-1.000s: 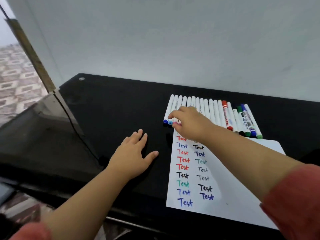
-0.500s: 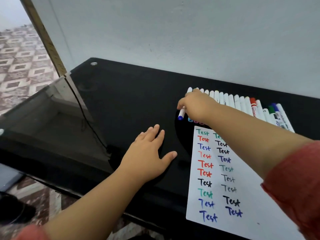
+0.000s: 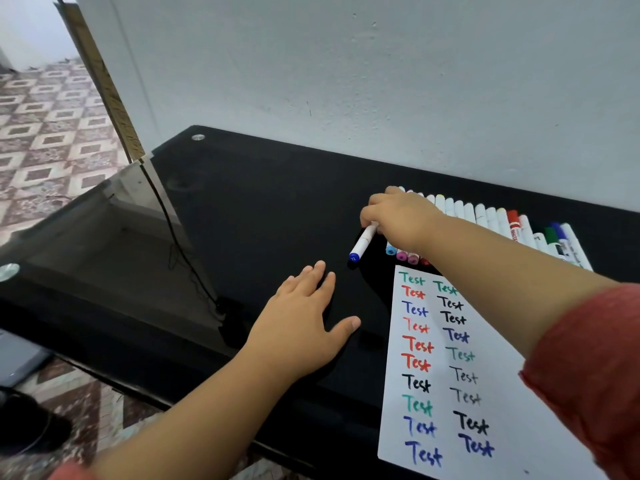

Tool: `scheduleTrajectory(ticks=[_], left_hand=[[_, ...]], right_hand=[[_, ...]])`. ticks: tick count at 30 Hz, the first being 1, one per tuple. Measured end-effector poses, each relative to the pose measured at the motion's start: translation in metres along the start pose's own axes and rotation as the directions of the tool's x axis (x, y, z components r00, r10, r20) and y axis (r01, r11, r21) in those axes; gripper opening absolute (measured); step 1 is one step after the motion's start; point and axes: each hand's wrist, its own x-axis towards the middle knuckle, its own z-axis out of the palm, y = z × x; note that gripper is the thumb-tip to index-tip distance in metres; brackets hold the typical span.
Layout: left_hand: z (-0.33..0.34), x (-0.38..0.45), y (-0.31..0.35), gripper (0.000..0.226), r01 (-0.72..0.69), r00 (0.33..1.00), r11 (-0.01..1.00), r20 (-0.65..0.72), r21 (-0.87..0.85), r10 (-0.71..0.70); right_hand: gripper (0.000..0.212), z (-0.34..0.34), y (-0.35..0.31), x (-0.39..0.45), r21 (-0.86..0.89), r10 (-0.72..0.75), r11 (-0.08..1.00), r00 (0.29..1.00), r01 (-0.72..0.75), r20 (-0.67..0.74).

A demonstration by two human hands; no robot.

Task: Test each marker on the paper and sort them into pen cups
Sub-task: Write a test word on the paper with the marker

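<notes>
Head cam shows the right hand (image 3: 398,216) has pulled one white-barrelled marker with a dark blue cap (image 3: 362,242) away from the left end of the long row of white markers (image 3: 485,216) lying at the far side of the glossy black table (image 3: 263,209). Half a second back that marker sat tighter against the row with the fingers just getting onto it; now it's angled out to the left, cap end pointing near-left and hovering just above or on the tabletop, hard to say which. Fingers are curled round the upper barrel in a pinch, so it's properly held. The left hand (image 3: 304,323) hasn't really budged, it lies flat on the table with fingers spread and nothing in it. Just right of it is the white sheet of paper covered in coloured "Test" scribbles (image 3: 502,427), two columns already, so I'd guess a good chunk of testing is done. Funny thing though: no pen cups anywhere in view, so the sorting half doesn't look started, or the cups are off camera. My read is the blue one is next up for uncapping and a scribble; the free hand is close enough to grab the cap. Watch that the neighbouring capped markers don't roll when one gets dragged out.
</notes>
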Motion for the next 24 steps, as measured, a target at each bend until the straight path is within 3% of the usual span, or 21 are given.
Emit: scheduleTrajectory(ticks=[5, 10, 13, 16, 20, 22, 24], left_hand=[[-0.001, 0.0, 0.0, 0.074, 0.003, 1.0, 1.0, 0.0, -0.013, -0.003], [-0.007, -0.002, 0.002, 0.07, 0.055, 0.998, 0.991, 0.02, -0.122, -0.053], [-0.012, -0.005, 0.001, 0.065, 0.088, 0.995, 0.956, -0.013, -0.281, -0.095], [-0.016, -0.013, 0.004, 0.056, 0.1, 0.989, 0.884, -0.05, -0.457, -0.138], [-0.018, -0.029, 0.027, 0.044, 0.107, 0.989, 0.765, -0.01, -0.635, -0.147], [-0.015, -0.036, 0.045, 0.041, 0.122, 0.992, 0.736, 0.061, -0.666, -0.11], [-0.012, -0.043, 0.065, 0.038, 0.136, 0.989, 0.695, 0.143, -0.707, -0.048]], right_hand=[[0.033, 0.004, 0.003, -0.01, -0.018, -0.097, 0.995, 0.987, 0.096, -0.125], [0.031, 0.0, 0.004, -0.039, 0.041, -0.192, 0.974, 0.907, 0.223, -0.375], [0.025, -0.01, 0.0, -0.069, 0.08, -0.139, 0.982, 0.942, 0.171, -0.304], [0.023, -0.022, -0.01, -0.106, 0.266, 0.031, 0.964, 0.997, -0.01, -0.075], [0.009, -0.031, -0.03, -0.15, 0.682, 0.278, 0.691, 0.959, -0.239, 0.055], [0.005, -0.029, -0.038, -0.169, 0.839, 0.423, 0.471, 0.905, -0.272, 0.057], [0.007, -0.026, -0.045, -0.183, 0.959, 0.545, 0.182, 0.834, -0.219, 0.087]])
